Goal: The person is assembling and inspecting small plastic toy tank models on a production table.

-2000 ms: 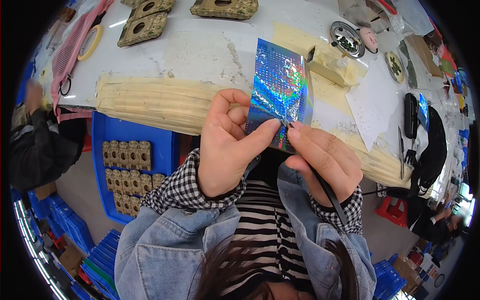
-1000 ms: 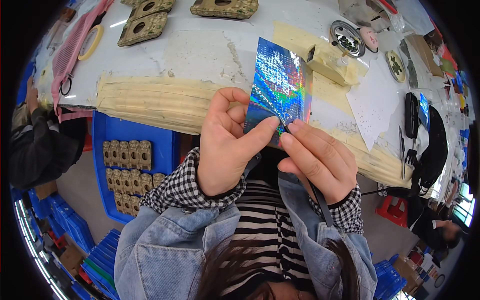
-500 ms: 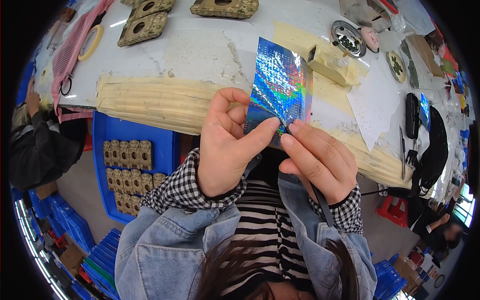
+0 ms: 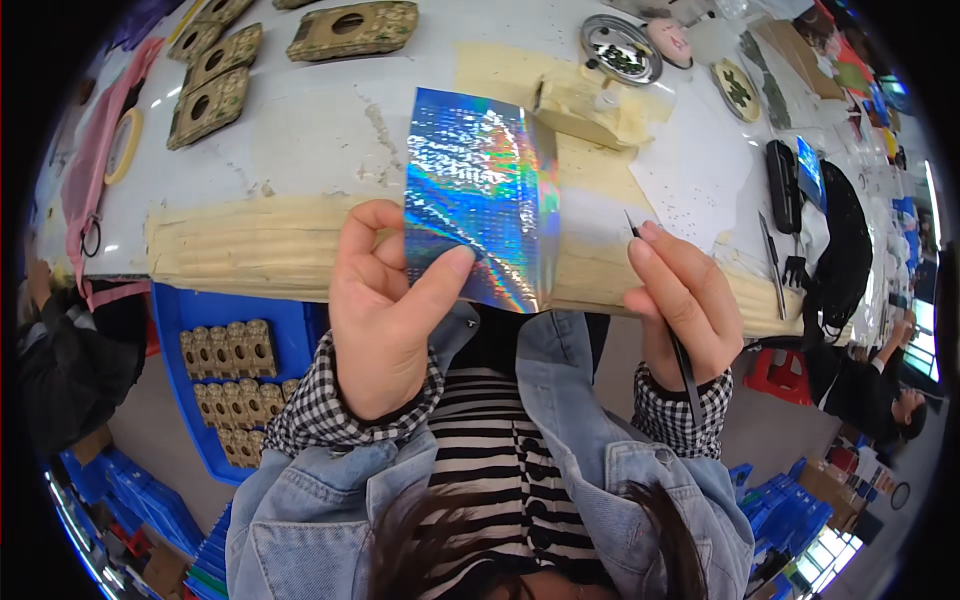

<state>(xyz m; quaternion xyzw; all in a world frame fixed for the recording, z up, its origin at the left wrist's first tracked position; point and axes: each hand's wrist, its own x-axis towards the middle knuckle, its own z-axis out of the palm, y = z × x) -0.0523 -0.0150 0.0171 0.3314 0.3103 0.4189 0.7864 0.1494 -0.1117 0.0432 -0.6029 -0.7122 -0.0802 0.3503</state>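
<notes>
A shiny blue holographic sticker sheet (image 4: 485, 190) is gripped near its lower left by my left hand (image 4: 385, 310), thumb on the front and fingers behind. The sheet stands tilted above the table's front edge, its right side curling. To its right, my right hand (image 4: 690, 305) pinches slim black tweezers (image 4: 684, 366). Their fine tip points up and away from me, apart from the sheet. Whether anything tiny sits at that tip I cannot make out.
Camouflage-patterned parts with round holes (image 4: 352, 30) lie at the back left; smaller ones (image 4: 228, 350) fill rows in a blue tray (image 4: 180, 400) below the table. A taped block (image 4: 590, 108), a round metal dish (image 4: 622, 50) and white paper (image 4: 695, 180) lie beyond my right hand.
My right hand has drawn away from the sheet to the right, tweezers still in it. The sheet and my left hand appear farther left, as the whole view has also shifted.
</notes>
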